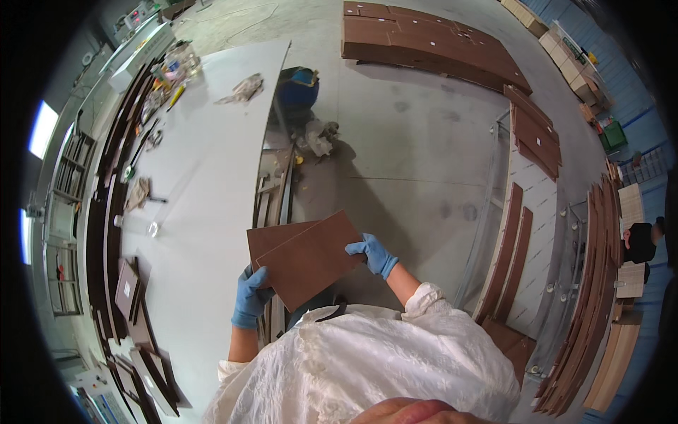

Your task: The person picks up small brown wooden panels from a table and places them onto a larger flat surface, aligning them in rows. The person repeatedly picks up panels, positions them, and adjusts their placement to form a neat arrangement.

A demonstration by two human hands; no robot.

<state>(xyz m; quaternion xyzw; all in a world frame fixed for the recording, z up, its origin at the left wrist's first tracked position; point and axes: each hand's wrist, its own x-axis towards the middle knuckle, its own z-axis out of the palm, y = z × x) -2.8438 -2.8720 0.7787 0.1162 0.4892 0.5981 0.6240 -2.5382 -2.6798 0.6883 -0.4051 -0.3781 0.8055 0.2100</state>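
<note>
Two flat brown rectangular panels are held up in front of my body, one overlapping the other at an angle. The front panel (311, 260) is tilted, its right end raised, and it covers much of the rear panel (272, 237). My left hand (251, 297), in a blue glove, is closed at the lower left, its thumb on the front panel; whether its fingers also grip the rear panel is hidden. My right hand (374, 256), gloved in blue too, pinches the front panel's right edge.
To my left stands a long white table (205, 177) with a crumpled cloth (244, 88), tools and brown boards (127, 290). A blue bin (298, 90) is beyond its edge. Stacked brown panels (424, 42) lie ahead; a rack of long strips (512, 254) stands at right. Another person (639, 242) is far right.
</note>
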